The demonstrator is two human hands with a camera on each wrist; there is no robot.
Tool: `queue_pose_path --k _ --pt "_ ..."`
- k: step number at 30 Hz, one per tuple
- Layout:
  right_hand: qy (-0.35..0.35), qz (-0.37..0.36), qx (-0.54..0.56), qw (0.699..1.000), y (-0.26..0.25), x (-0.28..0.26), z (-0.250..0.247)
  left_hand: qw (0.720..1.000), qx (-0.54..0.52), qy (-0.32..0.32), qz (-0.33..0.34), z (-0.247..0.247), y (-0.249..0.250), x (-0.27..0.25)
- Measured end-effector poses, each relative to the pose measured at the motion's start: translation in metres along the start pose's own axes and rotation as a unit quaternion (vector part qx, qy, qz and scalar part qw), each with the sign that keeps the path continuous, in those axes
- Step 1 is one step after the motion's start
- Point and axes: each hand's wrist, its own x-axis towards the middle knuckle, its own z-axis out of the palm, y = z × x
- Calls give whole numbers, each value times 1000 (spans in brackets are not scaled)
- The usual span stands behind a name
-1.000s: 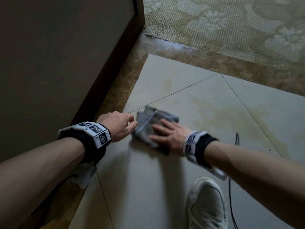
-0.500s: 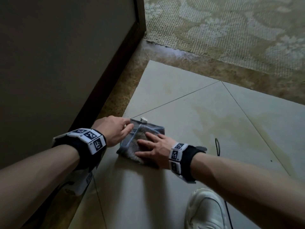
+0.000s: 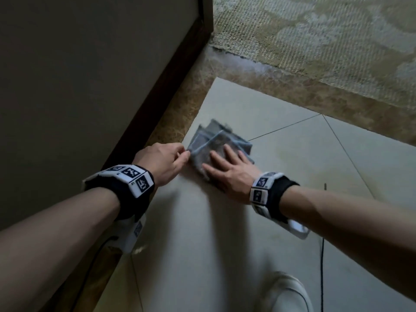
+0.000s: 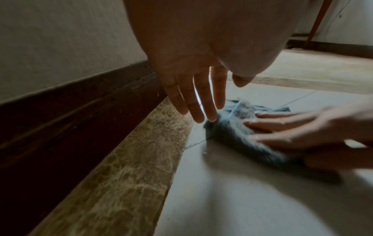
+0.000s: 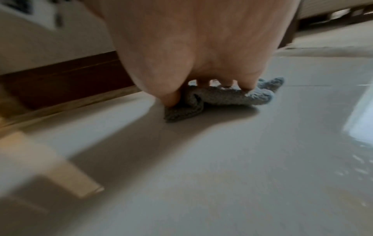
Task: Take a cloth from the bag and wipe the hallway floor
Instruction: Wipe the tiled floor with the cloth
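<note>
A grey-blue folded cloth [image 3: 217, 140] lies on the pale floor tile [image 3: 225, 244], close to the brown marble border strip [image 3: 180, 104]. My right hand [image 3: 221, 163] presses flat on the cloth with spread, straight fingers. In the right wrist view the cloth [image 5: 222, 95] bunches under my right hand's [image 5: 201, 47] knuckles. My left hand [image 3: 183, 157] is beside the cloth's left edge. Its straight fingers [image 4: 201, 110] point down and the tips reach the cloth [image 4: 232, 127] without gripping it. No bag is in view.
A dark skirting board [image 3: 157, 86] and wall run along the left. A patterned carpet [image 3: 315, 41] starts beyond the far marble strip. My white shoe [image 3: 286, 293] and a thin black cable [image 3: 322, 266] are at the lower right.
Both hands and the cloth have slid forward along the wall side, over the tile seam and closer to the carpet. The right hand stays pressed on the cloth.
</note>
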Motion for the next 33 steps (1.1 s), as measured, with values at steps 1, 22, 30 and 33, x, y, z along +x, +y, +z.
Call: queue_pose_path --k 1,22,30,33 --pt "-1 -43 -26 999 -2 -4 4 1000 3 1 -2 0 0 4" --pt "-59 -105 -72 990 -13 -19 4 997 -34 65 11 5 45 28" --pt "-43 135 66 988 86 -79 18 995 -12 68 73 14 68 12" --pt "-65 293 177 937 137 -98 6 994 -1 59 91 14 67 4"
